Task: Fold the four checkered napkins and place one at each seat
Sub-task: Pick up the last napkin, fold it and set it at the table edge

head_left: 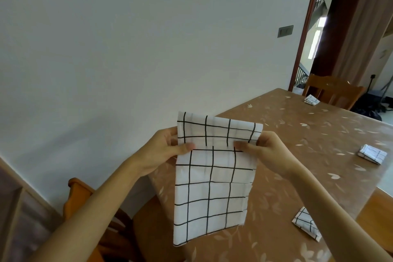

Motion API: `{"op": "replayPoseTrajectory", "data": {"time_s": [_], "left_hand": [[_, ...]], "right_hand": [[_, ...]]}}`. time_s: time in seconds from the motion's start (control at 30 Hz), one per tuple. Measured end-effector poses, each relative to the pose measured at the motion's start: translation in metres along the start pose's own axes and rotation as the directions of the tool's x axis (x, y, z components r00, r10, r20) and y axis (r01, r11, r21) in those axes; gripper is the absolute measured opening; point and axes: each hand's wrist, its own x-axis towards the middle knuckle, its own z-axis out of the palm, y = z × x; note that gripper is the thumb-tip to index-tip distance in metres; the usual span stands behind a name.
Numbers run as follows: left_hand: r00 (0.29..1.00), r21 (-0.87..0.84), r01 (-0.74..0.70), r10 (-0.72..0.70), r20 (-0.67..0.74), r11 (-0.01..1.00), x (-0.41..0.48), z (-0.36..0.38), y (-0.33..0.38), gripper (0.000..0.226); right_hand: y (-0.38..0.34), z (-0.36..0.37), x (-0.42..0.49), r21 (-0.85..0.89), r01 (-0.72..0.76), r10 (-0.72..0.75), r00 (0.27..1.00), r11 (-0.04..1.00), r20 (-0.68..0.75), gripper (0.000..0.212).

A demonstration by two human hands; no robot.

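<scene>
Napkins counted: four checkered ones, one held and three folded on the table (276, 176).
Near chair (80, 195): one wooden chair is seen at the lower left, beside the table's near end.
Near folded napkin (306, 225): it lies by the table's right edge, partly hidden by the right forearm.
Held napkin (212, 187): it is kept in the air above the table's near end; a short band stands above the thumbs and the longer part hangs below.
Hands counted: two, raised level with each other.
Left hand (163, 151): the held napkin's left edge is pinched, thumb in front, fingers behind.
Right hand (265, 151): the right edge is pinched likewise.
Middle folded napkin (372, 154): it lies at the right edge, farther on.
Far folded napkin (311, 99): it lies at the far end, just before the far chair (336, 91).
Chairs counted: two.
</scene>
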Motion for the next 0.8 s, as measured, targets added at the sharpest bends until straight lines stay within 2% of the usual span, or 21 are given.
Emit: {"op": "replayPoseTrajectory", "data": {"time_s": [0.07,0.13,0.2,0.3,0.4,0.47,0.53,0.6,0.63,0.7,0.77,0.8], "left_hand": [[0.999,-0.022,0.016,-0.015,0.032,1.000,0.000,-0.005,-0.003,0.034],[0.999,-0.104,0.033,-0.030,0.031,0.994,0.000,-0.007,-0.004,0.030],[0.998,-0.225,0.065,-0.061,0.028,0.972,0.000,-0.007,-0.003,0.026],[0.992,-0.445,0.124,-0.096,0.084,0.887,-0.001,-0.009,0.001,0.035],[0.996,-0.413,0.078,-0.050,0.078,0.907,-0.001,-0.006,0.003,0.028],[0.999,-0.372,0.035,-0.032,0.015,0.928,0.000,-0.005,0.002,0.041],[0.999,-0.370,0.017,-0.026,-0.018,0.929,0.002,-0.006,0.002,0.054],[0.999,-0.386,-0.010,-0.004,-0.033,0.922,0.002,-0.008,0.003,0.060],[0.999,-0.401,-0.023,0.005,-0.047,0.916,0.002,-0.009,0.006,0.060],[0.996,-0.424,-0.052,0.015,-0.092,0.904,0.002,-0.008,0.008,0.056],[0.992,-0.430,-0.071,0.021,-0.121,0.900,0.002,-0.007,0.009,0.050],[0.991,-0.426,-0.078,0.024,-0.131,0.901,0.002,-0.007,0.008,0.048]], "right_hand": [[0.001,-0.003,-0.001,-0.011,0.042,-0.043,0.999,0.999,-0.022,0.021],[0.004,-0.007,0.000,-0.019,0.112,-0.112,0.994,0.993,-0.001,0.033],[0.004,-0.010,0.001,-0.021,0.177,-0.177,0.984,0.984,0.013,0.038],[0.007,-0.011,0.002,-0.076,0.245,-0.246,0.969,0.966,-0.003,0.034],[0.005,-0.010,0.003,-0.161,0.291,-0.301,0.953,0.943,-0.040,0.048],[0.002,-0.006,0.001,-0.160,0.299,-0.314,0.946,0.941,-0.078,0.054],[-0.001,-0.004,0.000,-0.021,0.242,-0.242,0.962,0.970,-0.122,0.056],[-0.005,-0.002,0.001,0.183,0.114,-0.089,0.986,0.976,-0.140,0.049],[-0.006,-0.003,0.002,0.308,0.013,0.027,0.992,0.951,-0.126,0.045],[-0.009,-0.003,0.001,0.473,-0.140,0.172,0.985,0.870,-0.024,0.059],[-0.011,0.002,-0.003,0.432,-0.175,0.136,0.983,0.885,0.121,0.065],[-0.010,0.006,-0.006,0.365,-0.161,0.112,0.982,0.917,0.152,0.058]]}}
